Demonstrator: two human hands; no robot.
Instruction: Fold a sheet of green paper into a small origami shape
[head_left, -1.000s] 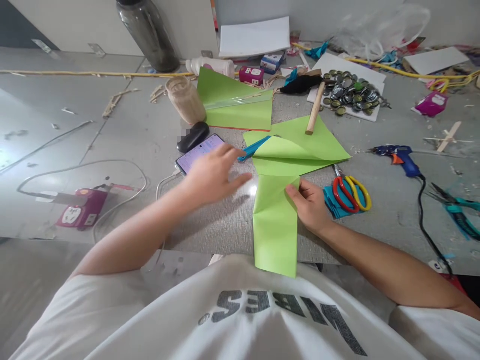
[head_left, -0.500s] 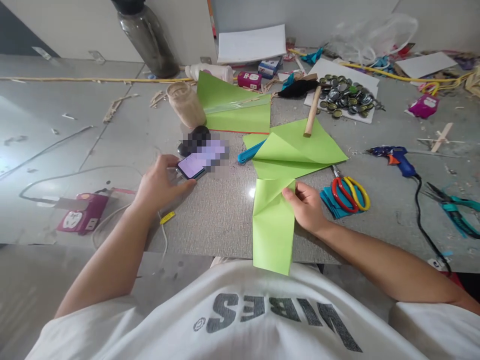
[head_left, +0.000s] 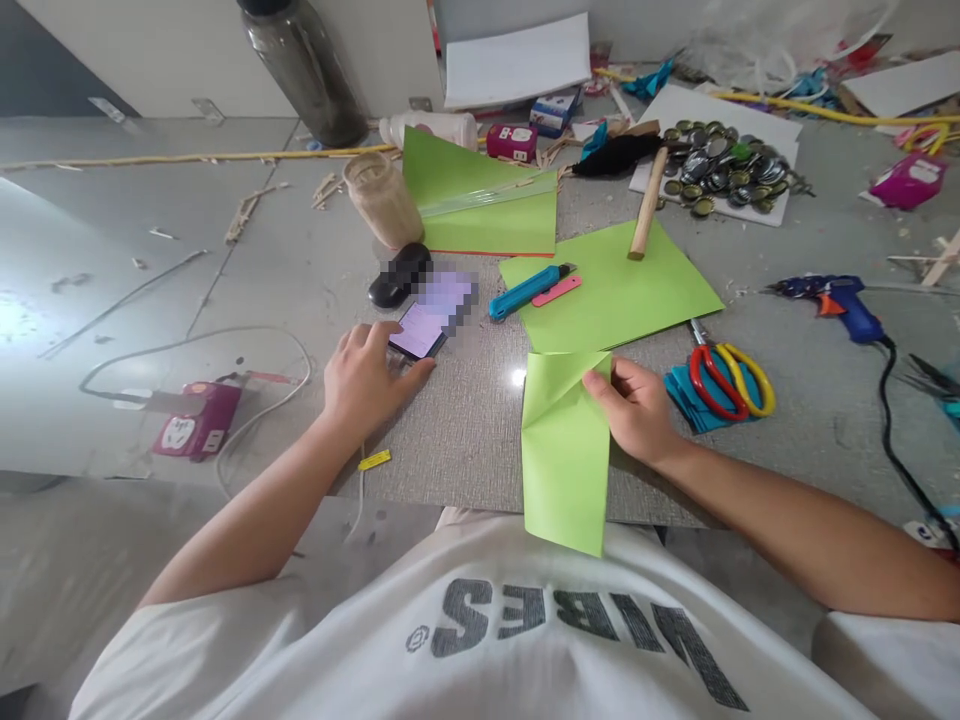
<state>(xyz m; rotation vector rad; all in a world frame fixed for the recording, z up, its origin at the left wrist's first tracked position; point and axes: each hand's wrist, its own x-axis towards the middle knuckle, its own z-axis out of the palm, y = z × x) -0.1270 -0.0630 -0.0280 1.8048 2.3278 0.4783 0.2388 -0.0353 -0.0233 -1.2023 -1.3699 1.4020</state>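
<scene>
My right hand [head_left: 637, 405] pinches the upper right edge of a folded light green paper [head_left: 566, 470]. A diagonal crease crosses the paper's top part, and its lower end hangs over the table's front edge. My left hand [head_left: 369, 382] is at the near end of a phone [head_left: 431, 318] lying on the table. Its index finger reaches over the screen's left edge and its thumb points at the near corner, fingers apart. Beyond the paper, a blue utility knife [head_left: 529, 292] and a small pink strip [head_left: 559, 291] lie at the left of a green sheet [head_left: 637, 300].
Red-and-yellow-handled scissors [head_left: 727, 382] and a glue gun [head_left: 836, 305] lie to the right. A wooden stick [head_left: 648, 205] rests on the green sheet near a pile of bottle caps [head_left: 724, 165]. A jar [head_left: 384, 200] and black mouse-like object [head_left: 401, 275] stand beyond the phone.
A raised green flap over the far sheet is gone, uncovering the utility knife and pink strip. My left hand has shifted right along the phone. The view has turned slightly left.
</scene>
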